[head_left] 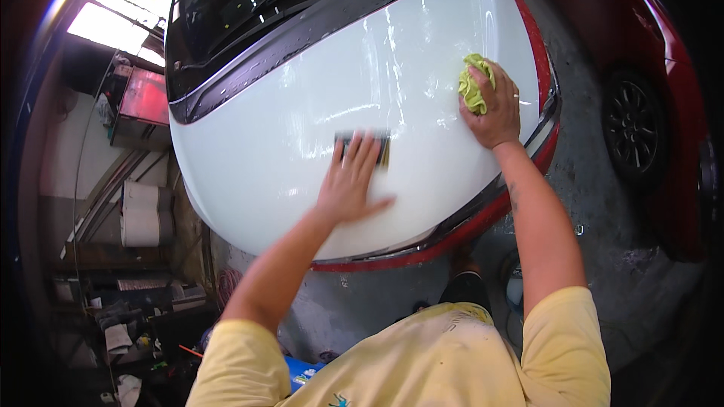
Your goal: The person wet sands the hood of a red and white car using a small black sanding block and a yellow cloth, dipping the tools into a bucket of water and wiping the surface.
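The white car hood (pixel 264 158) spreads out in front of me, wet and glossy with drips. My left hand (pixel 351 185) lies flat near its middle with fingers stretched out, slightly blurred. Under those fingers is a dark, flat rectangular pad or sheet (pixel 384 149), perhaps sandpaper; the fingers cover most of it. At the hood's right side, my right hand (pixel 495 109) is closed around a crumpled yellow-green cloth (pixel 473 87), which touches the white surface.
The dark windshield (pixel 219 7) is beyond the hood. Red bodywork (pixel 422 255) borders its near and right edges. To the right stands a dark red car (pixel 675 158) with a black wheel (pixel 635 124). A red and grey cabinet (pixel 142 105) and cluttered shelves (pixel 143 286) are at left.
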Demonstrator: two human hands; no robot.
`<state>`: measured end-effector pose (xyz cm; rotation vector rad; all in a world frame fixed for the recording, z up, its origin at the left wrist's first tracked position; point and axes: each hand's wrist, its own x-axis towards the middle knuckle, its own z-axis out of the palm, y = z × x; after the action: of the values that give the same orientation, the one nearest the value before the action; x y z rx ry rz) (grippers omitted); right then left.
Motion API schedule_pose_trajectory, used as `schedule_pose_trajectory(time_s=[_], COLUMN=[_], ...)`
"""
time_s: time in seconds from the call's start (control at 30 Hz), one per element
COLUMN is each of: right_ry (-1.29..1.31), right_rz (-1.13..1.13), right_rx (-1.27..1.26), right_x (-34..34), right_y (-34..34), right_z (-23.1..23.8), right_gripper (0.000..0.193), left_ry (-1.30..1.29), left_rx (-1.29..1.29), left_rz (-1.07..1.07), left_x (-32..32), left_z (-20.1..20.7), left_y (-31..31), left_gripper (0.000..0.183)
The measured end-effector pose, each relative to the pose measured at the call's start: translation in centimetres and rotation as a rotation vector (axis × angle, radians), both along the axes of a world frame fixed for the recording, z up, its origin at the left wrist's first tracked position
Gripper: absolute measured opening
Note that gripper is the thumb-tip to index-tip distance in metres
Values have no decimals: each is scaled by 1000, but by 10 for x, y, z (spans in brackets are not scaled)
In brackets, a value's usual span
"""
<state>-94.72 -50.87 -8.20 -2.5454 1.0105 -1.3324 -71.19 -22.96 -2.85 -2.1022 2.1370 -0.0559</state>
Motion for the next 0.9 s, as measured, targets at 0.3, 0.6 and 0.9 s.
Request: schedule_pose_trajectory(time_s=[0.3,0.6,0.9], right_ry=[-31,-49,-35], right_rz=[49,25,79], right_rx=[23,12,94], right_x=[8,10,3], right_y=[8,-2,7], right_z=[5,-1,0], right_gripper=[78,77,86], left_ry=[119,-97,-2], left_rx=[-191,116,-132], left_rz=[175,-93,16], left_x=[23,-25,20], left_z=[26,-71,33], left_y=[-212,207,-240], left_gripper=[113,108,118])
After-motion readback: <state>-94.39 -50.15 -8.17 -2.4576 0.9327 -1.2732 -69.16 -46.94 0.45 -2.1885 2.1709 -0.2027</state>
